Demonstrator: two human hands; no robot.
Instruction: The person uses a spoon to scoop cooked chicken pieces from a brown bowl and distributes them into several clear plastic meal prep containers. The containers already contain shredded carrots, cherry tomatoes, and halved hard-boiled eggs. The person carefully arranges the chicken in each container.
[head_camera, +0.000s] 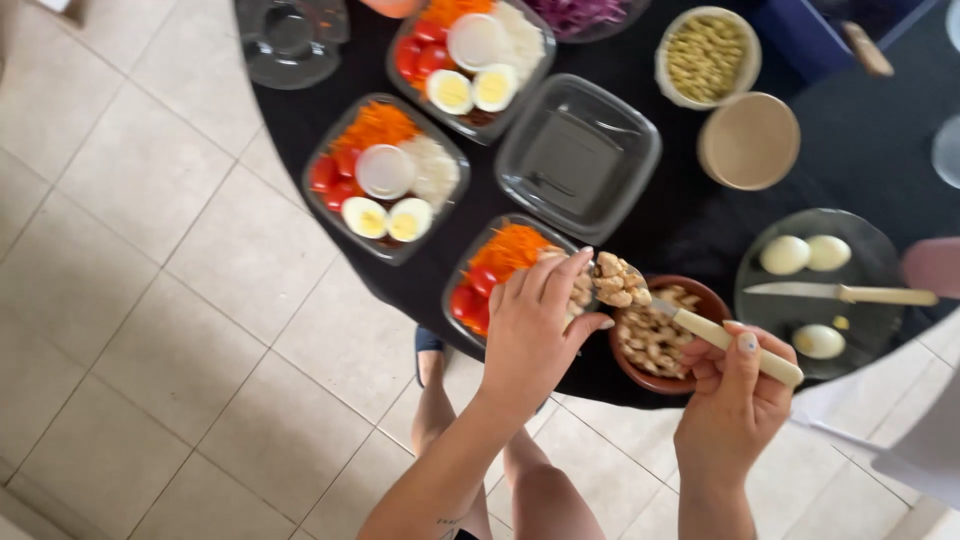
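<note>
Black table (860, 150); right hand (735, 400) holds spoon (690, 322); left hand (535, 325) steadies container (490, 270).

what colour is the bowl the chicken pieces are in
Reddish brown, like terracotta. The bowl shows best in the head view, below the spoon in the right hand.

Left hand (530, 335) hides nearest salad tray (500, 262).
</note>
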